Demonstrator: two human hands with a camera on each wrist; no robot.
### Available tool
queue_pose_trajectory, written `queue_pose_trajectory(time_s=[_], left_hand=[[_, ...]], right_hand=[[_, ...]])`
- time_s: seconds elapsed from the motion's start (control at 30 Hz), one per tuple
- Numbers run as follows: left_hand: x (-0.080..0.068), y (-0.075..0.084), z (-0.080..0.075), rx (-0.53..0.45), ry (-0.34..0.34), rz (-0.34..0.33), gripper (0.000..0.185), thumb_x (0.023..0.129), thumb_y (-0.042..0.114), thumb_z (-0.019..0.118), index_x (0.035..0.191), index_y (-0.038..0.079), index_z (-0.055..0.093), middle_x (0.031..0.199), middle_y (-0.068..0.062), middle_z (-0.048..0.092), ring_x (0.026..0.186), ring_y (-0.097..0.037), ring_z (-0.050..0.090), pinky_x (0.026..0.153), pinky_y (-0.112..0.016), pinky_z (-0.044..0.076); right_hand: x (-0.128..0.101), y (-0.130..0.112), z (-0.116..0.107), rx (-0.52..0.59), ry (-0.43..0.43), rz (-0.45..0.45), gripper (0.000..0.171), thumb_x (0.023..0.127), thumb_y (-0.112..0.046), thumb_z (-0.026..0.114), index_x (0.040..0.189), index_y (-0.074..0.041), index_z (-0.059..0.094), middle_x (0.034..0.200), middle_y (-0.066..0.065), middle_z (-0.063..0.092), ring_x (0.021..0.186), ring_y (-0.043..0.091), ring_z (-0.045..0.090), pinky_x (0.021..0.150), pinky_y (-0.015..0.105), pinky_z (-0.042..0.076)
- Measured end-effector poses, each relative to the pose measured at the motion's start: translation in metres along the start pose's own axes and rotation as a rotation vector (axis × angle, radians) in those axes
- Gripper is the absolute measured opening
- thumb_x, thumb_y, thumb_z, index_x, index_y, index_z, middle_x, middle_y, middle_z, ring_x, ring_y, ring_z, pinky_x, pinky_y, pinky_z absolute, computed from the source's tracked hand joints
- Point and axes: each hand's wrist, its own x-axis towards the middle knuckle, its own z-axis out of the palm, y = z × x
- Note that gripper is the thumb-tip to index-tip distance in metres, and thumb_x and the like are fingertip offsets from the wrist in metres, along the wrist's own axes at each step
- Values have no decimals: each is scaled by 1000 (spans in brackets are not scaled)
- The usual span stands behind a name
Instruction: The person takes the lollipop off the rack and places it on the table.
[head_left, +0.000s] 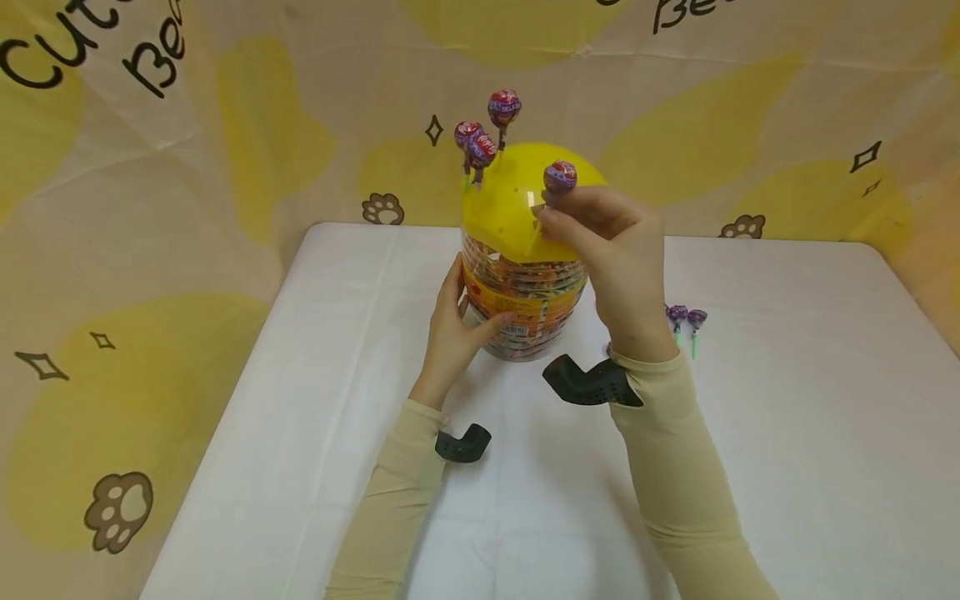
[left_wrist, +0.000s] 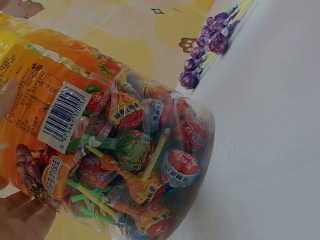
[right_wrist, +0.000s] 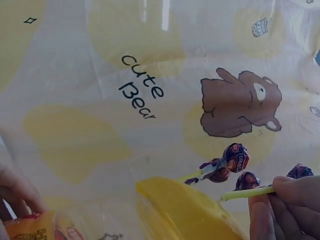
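Note:
A clear plastic jar (head_left: 525, 312) full of wrapped lollipops (left_wrist: 145, 155) stands on the white table (head_left: 787, 433), topped by a yellow domed lid (head_left: 517, 204). Three purple-wrapped lollipops (head_left: 482, 133) stick up out of the lid's far side. My left hand (head_left: 453, 329) grips the jar's side, thumb across the orange label (left_wrist: 45, 125). My right hand (head_left: 607, 242) pinches the yellow stick (right_wrist: 247, 193) of another purple lollipop (head_left: 560, 177) right over the lid's near side. Whether its stick end touches the lid I cannot tell.
Several loose purple lollipops (head_left: 686, 321) with green and yellow sticks lie on the table to the right of the jar, also seen as a pile (left_wrist: 210, 45) in the left wrist view. A cloth backdrop (head_left: 225, 125) printed with bears and paws surrounds the table.

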Motion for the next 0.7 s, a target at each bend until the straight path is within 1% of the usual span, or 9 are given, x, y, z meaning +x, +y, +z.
queue_pose_trajectory(time_s=[0.17, 0.3, 0.4, 0.53, 0.7], left_hand=[[0, 0, 0, 4, 4, 5, 96, 80, 19, 77, 151, 8, 13, 154, -10, 19, 139, -23, 24, 112, -35, 27], [1, 0, 0, 13, 9, 3, 97, 80, 19, 77, 151, 8, 13, 154, -10, 19, 139, -23, 24, 112, -35, 27], [1, 0, 0, 19, 10, 3, 97, 80, 19, 77, 151, 8, 13, 154, -10, 19, 139, -23, 24, 112, -35, 27], [1, 0, 1, 13, 11, 3, 98, 79, 18, 78, 151, 8, 13, 154, -11, 19, 139, -23, 24, 112, -34, 27], [1, -1, 1, 9, 11, 10, 98, 79, 19, 78, 152, 9, 13, 154, -10, 19, 139, -22, 24, 112, -33, 27]], right_hand=[[-8, 3, -14, 43, 16, 50, 9, 83, 0, 69, 92, 2, 72, 94, 13, 68, 84, 26, 65, 80, 31, 56], [-14, 3, -26, 100, 26, 84, 11, 83, 0, 70, 92, 5, 71, 92, 13, 68, 81, 26, 63, 80, 30, 55], [-19, 5, -38, 112, 24, 94, 14, 83, 0, 70, 93, 9, 70, 91, 12, 69, 79, 25, 63, 78, 28, 56], [-26, 11, -57, 74, 10, 103, 13, 83, 2, 69, 93, 11, 69, 91, 12, 70, 78, 24, 65, 75, 27, 56], [-36, 22, -86, 59, -8, 138, 11, 83, 8, 66, 92, 14, 67, 87, 11, 70, 76, 21, 67, 73, 26, 57]])
